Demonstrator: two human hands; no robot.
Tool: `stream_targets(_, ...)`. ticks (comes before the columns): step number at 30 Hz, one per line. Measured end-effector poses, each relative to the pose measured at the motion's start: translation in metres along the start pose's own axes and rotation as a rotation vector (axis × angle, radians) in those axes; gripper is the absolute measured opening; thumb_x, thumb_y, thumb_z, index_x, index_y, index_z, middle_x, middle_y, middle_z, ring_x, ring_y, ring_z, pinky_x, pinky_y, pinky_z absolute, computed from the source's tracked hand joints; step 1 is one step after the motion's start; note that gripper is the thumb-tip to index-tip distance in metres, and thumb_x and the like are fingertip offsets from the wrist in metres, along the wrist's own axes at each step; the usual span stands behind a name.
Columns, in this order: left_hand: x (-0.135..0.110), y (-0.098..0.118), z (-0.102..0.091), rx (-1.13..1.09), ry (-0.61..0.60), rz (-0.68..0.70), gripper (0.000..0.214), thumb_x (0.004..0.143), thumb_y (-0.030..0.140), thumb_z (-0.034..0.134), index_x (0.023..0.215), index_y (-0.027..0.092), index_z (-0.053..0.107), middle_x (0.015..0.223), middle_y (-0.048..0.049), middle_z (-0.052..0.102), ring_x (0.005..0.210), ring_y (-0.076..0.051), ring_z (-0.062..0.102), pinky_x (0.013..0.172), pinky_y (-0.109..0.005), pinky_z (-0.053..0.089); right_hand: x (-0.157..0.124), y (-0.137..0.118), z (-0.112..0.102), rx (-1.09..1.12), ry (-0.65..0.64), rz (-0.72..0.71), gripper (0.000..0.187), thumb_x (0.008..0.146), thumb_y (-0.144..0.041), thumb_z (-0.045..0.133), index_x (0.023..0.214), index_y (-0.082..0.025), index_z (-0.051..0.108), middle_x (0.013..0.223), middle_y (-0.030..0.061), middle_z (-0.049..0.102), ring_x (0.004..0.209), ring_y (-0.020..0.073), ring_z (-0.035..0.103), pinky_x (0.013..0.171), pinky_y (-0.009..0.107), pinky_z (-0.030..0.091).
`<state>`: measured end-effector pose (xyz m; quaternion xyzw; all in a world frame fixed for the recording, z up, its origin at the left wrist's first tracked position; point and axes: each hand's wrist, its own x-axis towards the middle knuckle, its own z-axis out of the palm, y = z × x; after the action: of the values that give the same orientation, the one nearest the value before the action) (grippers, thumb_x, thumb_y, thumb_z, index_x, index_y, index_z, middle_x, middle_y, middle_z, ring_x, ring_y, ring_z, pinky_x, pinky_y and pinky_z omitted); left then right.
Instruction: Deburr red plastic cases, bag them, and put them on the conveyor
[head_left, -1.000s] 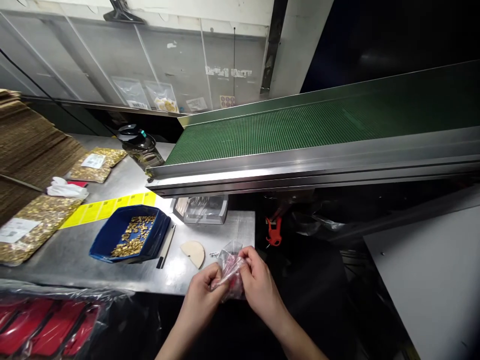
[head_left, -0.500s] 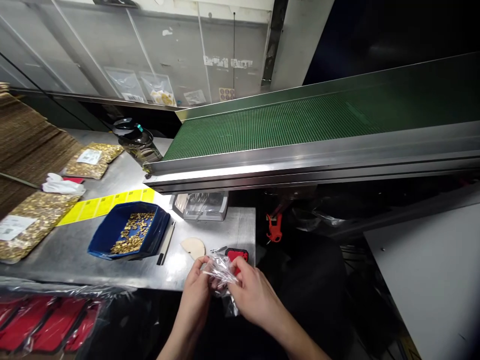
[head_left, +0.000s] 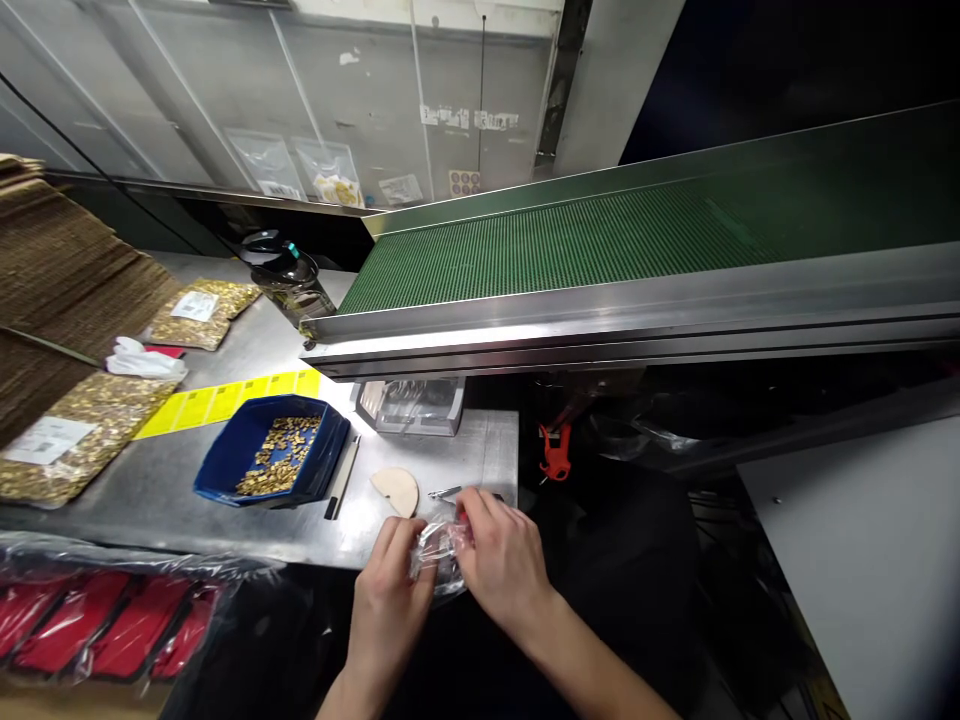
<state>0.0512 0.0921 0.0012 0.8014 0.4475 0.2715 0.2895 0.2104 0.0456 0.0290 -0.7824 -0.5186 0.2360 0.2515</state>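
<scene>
My left hand (head_left: 390, 590) and my right hand (head_left: 501, 560) meet at the near edge of the steel table (head_left: 450, 450), both pinching a small crumpled clear plastic bag (head_left: 433, 550). Something red shows through the bag under my right fingers. A small metal pin (head_left: 444, 492) and a tan half-round piece (head_left: 399, 490) lie just beyond my hands. A blue tray (head_left: 271, 462) with several small gold parts sits to the left.
A green conveyor belt (head_left: 600, 240) with a steel frame overhangs the table. Yellow label strip (head_left: 232, 396), gold-part bags (head_left: 67, 445), white cloth (head_left: 142, 360), cardboard stack (head_left: 52, 290), clear box (head_left: 411, 405), dark jar (head_left: 289, 280), and red pouches in plastic (head_left: 97, 630) at lower left.
My hands lowered the bag from above the table edge and crumpled it. A red item that lay bare on the table half a second ago is now covered by my right hand.
</scene>
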Motion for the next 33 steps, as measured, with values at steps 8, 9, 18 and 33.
stream_targets(8,-0.034,-0.032,-0.015,-0.09,-0.094,-0.268,0.026,0.097,0.048,0.058,0.094,0.023,0.064,0.067,0.0043,0.058,0.054,-0.014,0.053,0.054,-0.021,0.044,0.018,0.009,-0.016,0.342,-0.379,0.067,0.045,0.069,-0.035,0.086,0.106,-0.028,0.062,0.088,-0.0069,0.07,0.071,0.0114,0.063,0.059,0.019,0.041)
stream_targets(9,-0.038,-0.039,-0.018,-0.083,-0.063,-0.339,0.029,0.096,0.051,0.058,0.092,0.023,0.063,0.065,0.0048,0.057,0.052,-0.013,0.051,0.053,-0.021,0.043,0.008,0.015,-0.02,0.379,-0.398,0.068,0.044,0.07,-0.038,0.086,0.106,-0.028,0.062,0.089,-0.0063,0.07,0.072,0.0113,0.063,0.06,0.019,0.042)
stream_targets(18,-0.02,-0.052,-0.005,-0.422,-0.011,-0.707,0.041,0.086,0.064,0.064,0.092,0.023,0.059,0.061,0.0035,0.066,0.047,-0.016,0.057,0.044,-0.023,0.044,-0.076,0.052,0.056,1.52,-0.396,0.928,0.06,0.072,-0.059,0.086,0.107,-0.014,0.067,0.116,0.0106,0.074,0.068,0.0078,0.069,0.054,0.016,0.051)
stream_targets(33,-0.006,-0.037,0.04,-0.742,-0.128,-0.81,0.048,0.078,0.064,0.071,0.081,0.022,0.048,0.073,-0.0027,0.074,0.044,-0.018,0.064,0.041,-0.029,0.053,-0.081,0.074,0.048,1.175,0.214,0.661,0.042,0.087,-0.053,0.075,0.111,-0.018,0.07,0.099,0.0041,0.073,0.077,0.0129,0.066,0.061,0.019,0.051)
